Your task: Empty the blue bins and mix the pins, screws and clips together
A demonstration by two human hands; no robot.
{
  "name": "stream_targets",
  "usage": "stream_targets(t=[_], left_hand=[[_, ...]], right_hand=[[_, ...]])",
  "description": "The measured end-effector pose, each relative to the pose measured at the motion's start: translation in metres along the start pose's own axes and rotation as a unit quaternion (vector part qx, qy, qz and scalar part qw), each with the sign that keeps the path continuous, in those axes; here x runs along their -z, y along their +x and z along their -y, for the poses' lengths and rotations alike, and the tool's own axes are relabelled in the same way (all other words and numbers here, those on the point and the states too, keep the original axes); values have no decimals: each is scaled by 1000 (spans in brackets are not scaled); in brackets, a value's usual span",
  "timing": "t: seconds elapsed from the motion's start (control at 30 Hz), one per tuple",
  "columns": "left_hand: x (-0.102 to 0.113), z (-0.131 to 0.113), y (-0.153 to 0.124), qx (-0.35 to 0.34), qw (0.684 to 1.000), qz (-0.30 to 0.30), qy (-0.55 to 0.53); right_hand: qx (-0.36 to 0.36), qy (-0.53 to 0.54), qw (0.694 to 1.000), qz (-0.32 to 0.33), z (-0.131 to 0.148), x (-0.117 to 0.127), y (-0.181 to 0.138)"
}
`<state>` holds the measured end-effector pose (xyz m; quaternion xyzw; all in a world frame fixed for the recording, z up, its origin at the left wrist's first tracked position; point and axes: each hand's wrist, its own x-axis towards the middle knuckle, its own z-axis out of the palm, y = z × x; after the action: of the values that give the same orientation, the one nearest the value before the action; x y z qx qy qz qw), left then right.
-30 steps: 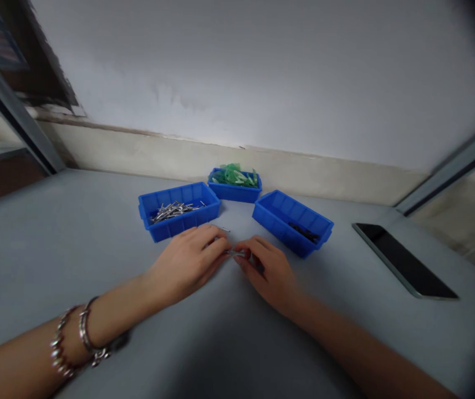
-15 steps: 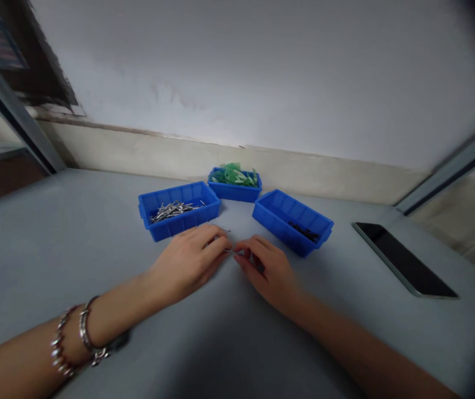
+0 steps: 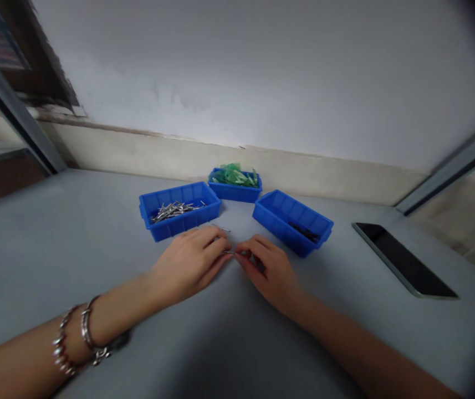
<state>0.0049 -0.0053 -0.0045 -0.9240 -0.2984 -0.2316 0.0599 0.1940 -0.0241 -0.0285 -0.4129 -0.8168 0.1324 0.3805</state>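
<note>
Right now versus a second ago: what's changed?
Little. The metal rod between the hands shows a shorter stretch, its visible part ending further left, nearer the left hand. No visible pickup or release; the right hand is nearly where it was. Unchanged: loose rod, left bin, back bin, right bin, phone.

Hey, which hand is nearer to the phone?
Right. The right hand is left of the phone in view; the left hand is farther off, beyond the right one.
</note>
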Motion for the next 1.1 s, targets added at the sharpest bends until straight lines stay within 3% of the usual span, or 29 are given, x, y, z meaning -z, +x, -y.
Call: stream_targets(t=[0.13, 0.47, 0.77, 0.97, 1.1], left_hand=[[0, 0, 1, 8, 1000, 20, 3], [1, 0, 2, -10, 1000, -8, 13], [19, 8, 5, 50, 984, -167, 38], [16, 13, 5, 75, 985, -141, 66], [19, 24, 5, 147, 970, -134, 136]], right_hand=[[2, -8, 1000, 4, 0, 0, 1], [-9, -10, 1000, 14, 1, 1, 1], [-58, -9, 998, 10, 2, 6, -2], [-28, 1, 999, 26, 0, 3, -3], [-20, 7, 999, 28, -2, 1, -5]])
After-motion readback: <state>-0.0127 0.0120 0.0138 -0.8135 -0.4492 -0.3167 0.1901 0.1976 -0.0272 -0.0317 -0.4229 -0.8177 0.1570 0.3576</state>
